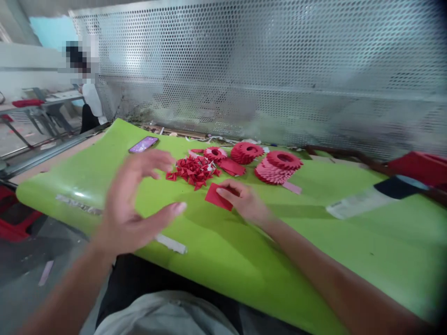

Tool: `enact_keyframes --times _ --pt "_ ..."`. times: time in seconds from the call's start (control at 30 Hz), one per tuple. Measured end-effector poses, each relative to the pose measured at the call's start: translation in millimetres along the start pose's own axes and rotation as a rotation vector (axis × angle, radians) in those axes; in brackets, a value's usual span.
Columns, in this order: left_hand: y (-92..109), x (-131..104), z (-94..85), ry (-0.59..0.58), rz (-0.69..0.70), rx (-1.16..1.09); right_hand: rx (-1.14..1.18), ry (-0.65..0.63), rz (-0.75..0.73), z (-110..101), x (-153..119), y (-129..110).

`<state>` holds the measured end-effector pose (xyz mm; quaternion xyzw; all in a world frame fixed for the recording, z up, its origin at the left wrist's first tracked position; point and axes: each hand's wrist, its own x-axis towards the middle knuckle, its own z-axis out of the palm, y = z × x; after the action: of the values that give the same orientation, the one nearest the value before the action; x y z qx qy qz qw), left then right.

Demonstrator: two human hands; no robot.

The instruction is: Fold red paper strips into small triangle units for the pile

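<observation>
Three pleated red-and-pink paper rings (275,173) stand formed at far centre, with small folded red paper pieces (194,172) heaped to their left. Nearer, above the green-covered counter (216,251), the right hand's (248,204) fingers clamp a red paper rectangle (215,197), flat and apparently unfolded; the left hand's (127,209) fingers stand apart, empty.

I'm seeing moderate, cool light glowing through the perforated panel (244,70), with glare whitening the worktop's (209,260) left end. Soft shadows are falling under my right hand (246,200); my left hand (131,200) is blurring, and the far right edge is darkening.
</observation>
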<state>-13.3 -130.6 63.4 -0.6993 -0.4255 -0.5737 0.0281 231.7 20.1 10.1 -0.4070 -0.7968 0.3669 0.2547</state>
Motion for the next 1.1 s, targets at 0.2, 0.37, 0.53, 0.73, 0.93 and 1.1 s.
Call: enact_keyframes --times 0.2,0.37,0.53,0.73,0.93,1.1 --pt "-35.0 -47.1 61.9 -0.352 0.041 0.154 0.143 -0.153 0.083 11.6 -6.3 -11.5" --pt "-40.2 -52.9 68.4 -0.410 0.143 0.257 0.203 -0.220 0.046 22.8 -6.4 -11.2" --pt "-37.4 -51.0 66.9 -0.353 0.078 0.196 0.188 -0.205 -0.058 27.8 -10.1 -13.6" --pt "-28.6 -50.3 70.5 -0.227 -0.349 -0.022 0.172 -0.119 -0.184 37.5 -19.4 -12.9" --pt "-22.8 -54.0 71.6 -0.183 -0.534 -0.087 0.231 -0.166 -0.161 40.8 -21.5 -3.1" --pt "-20.3 -61.9 74.2 -0.114 -0.587 -0.042 0.281 -0.190 -0.162 38.6 -25.5 -8.5"
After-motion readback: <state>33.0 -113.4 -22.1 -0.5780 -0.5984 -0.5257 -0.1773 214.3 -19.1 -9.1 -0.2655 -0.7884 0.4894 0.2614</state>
